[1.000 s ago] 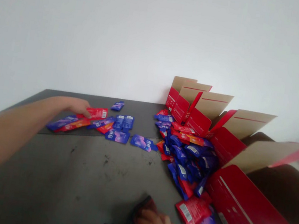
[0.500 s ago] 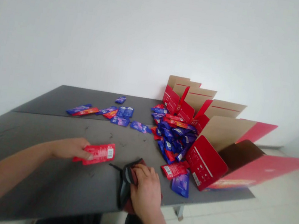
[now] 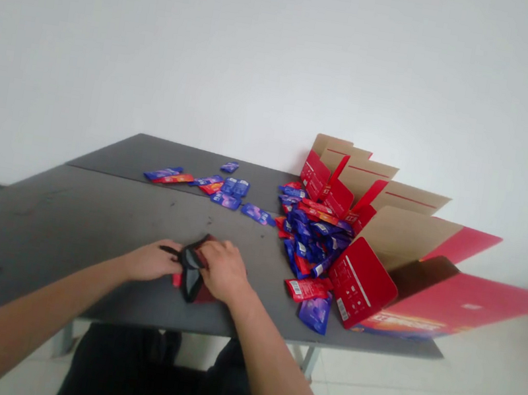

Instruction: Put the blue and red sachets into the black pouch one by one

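Left hand (image 3: 153, 261) and red packet (image 3: 176, 279) have come in since the earlier frame, and now they are right by the dark thing (image 3: 192, 274). Let's make that dark thing the middle of a clock, with 12 toward the wall (image 3: 217, 50). Under it all is the big grey table (image 3: 90, 217). Red boxes (image 3: 360, 283) stand open between 2 and 3. Next to them, at 2, is a heap of packets (image 3: 311, 232), red and blue. A few loose packets (image 3: 226, 201) lie from 11 to 1. The right hand (image 3: 225, 271) is at 3, with its fingers bent over the dark thing, holding it. The left hand is at 9, fingers curled in; I can't tell how tight, because the red packet is mostly hidden and only a bit shows. I think the step is putting the packet to the dark thing. The next move seems to need both hands close and steady.
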A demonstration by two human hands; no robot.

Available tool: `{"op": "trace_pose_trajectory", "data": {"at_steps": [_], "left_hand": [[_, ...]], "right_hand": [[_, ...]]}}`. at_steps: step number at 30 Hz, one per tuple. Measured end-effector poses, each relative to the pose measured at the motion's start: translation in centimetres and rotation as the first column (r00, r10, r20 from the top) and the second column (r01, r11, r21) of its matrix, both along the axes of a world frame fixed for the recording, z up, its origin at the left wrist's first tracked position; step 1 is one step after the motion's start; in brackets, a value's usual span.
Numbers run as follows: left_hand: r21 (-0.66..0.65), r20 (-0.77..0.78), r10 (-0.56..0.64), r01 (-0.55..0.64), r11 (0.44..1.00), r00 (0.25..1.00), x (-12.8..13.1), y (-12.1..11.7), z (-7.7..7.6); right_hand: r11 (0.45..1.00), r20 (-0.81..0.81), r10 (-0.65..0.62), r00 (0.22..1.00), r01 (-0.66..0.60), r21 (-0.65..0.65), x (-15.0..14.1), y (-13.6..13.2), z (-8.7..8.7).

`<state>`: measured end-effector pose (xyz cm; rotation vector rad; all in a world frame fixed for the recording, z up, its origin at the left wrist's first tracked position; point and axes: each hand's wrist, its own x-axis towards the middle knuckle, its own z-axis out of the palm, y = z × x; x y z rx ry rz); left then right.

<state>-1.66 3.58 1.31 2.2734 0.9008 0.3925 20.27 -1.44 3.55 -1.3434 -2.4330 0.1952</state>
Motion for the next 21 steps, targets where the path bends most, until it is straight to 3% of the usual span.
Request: {"op": "trace_pose_trajectory", "data": {"at_steps": [4,9,11,13,15,16,18,21], "left_hand": [[-0.049,0.007,0.041,-0.04,0.998,0.999,-0.5,-1.3,0.0],[0.006,0.016,0.121,-0.121,0.993,0.993,-0.1,-2.2,-0.3],[0.062,0.017,0.139,-0.14,0.988,0.99,0.0,-2.5,-0.6],[0.101,0.037,0.15,-0.153,0.983,0.988,0.0,-2.8,-0.8],[0.096,0.06,0.177,-0.182,0.979,0.982,0.1,-3.0,-0.8],[0.081,0.063,0.206,-0.211,0.974,0.977,0.1,-3.1,-0.8],[0.059,0.042,0.284,-0.286,0.956,0.958,0.2,-3.3,-0.7],[0.114,-0.011,0.328,-0.325,0.939,0.945,0.2,-3.2,-0.9]], "right_hand": [[0.969,0.08,-0.245,0.966,0.245,0.01,3.0,0.0,-1.5],[0.838,0.077,-0.543,0.836,0.546,-0.022,4.4,0.1,-0.9],[0.885,0.039,-0.466,0.884,0.467,0.003,4.1,0.3,-0.2],[0.98,0.028,-0.201,0.979,0.201,0.017,3.7,0.7,0.3],[0.996,0.041,0.08,0.996,-0.078,-0.033,3.5,1.3,0.6],[0.986,0.041,0.157,0.987,-0.155,-0.066,3.4,1.6,0.5],[0.98,0.028,0.174,0.984,-0.171,-0.1,3.3,1.7,0.2],[0.997,0.027,-0.023,0.999,0.025,-0.068,2.5,0.3,-0.7]]}}
